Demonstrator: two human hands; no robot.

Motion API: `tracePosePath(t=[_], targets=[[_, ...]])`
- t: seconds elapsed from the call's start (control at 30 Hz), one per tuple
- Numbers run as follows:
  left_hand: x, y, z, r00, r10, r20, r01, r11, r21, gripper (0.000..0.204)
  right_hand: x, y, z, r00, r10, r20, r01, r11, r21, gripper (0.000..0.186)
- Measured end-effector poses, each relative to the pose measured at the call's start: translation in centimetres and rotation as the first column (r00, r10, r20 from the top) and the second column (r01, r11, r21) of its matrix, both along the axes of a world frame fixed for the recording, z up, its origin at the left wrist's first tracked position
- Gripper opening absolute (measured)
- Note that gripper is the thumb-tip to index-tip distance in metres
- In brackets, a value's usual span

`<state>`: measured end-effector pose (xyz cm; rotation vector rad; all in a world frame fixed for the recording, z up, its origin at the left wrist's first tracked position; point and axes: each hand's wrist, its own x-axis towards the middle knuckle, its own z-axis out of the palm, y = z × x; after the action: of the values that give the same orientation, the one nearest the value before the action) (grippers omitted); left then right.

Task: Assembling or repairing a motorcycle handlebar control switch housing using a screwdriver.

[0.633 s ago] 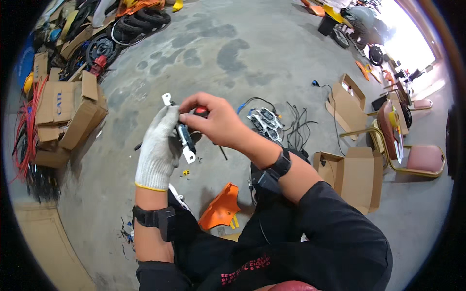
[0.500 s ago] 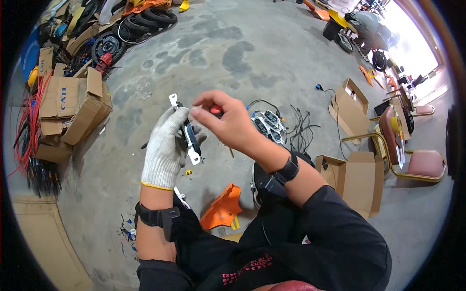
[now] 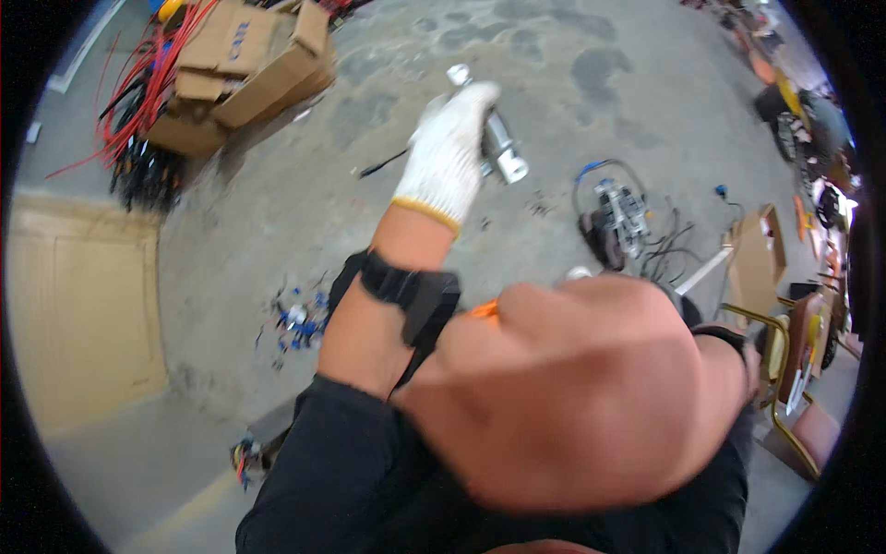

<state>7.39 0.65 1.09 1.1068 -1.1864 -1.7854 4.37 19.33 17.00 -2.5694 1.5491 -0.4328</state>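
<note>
My left hand, in a white knitted glove with a yellow hem, is closed around a narrow grey bar-shaped part with white tabs at both ends. The part is tilted, and the glove covers much of its length. Close to the camera, my bare right hand is large and blurred. Its fingers are curled in, and whatever lies within them is hidden. A sliver of an orange panel shows behind its knuckles.
Silver and black parts with cables lie on the floor to the right. Small blue and white scraps are scattered left. A cardboard box and red wires stand far left; chairs stand at right.
The view has swung, shifting the floor things right and upward. My right hand has left the bar-shaped part and come back close to the camera. My left hand still holds the part.
</note>
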Motion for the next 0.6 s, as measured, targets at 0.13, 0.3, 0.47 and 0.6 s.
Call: tracePosePath(t=[0.13,0.3,0.47,0.6], targets=[[0.8,0.5,1.0,1.0,-0.026,0.018,0.025,0.998,0.066,0.035,5.3,-0.1,2.5,0.986,0.166,0.014,-0.165,0.986,-0.03,0.014],[0.7,0.9,1.1,0.995,0.024,-0.092,-0.003,0.974,0.226,0.024,8.6,-1.1,2.3,0.962,0.262,0.078,-0.259,0.965,-0.047,0.015],[1.7,0.2,0.9,0.956,0.116,-0.27,-0.049,0.969,0.243,0.02,9.9,-2.1,2.2,0.947,0.304,0.106,-0.3,0.952,-0.058,0.016],[3.3,-1.3,0.1,0.938,0.08,-0.336,-0.058,0.996,0.073,0.016,10.2,-3.0,2.3,0.941,0.306,0.142,-0.298,0.952,-0.073,0.018]])
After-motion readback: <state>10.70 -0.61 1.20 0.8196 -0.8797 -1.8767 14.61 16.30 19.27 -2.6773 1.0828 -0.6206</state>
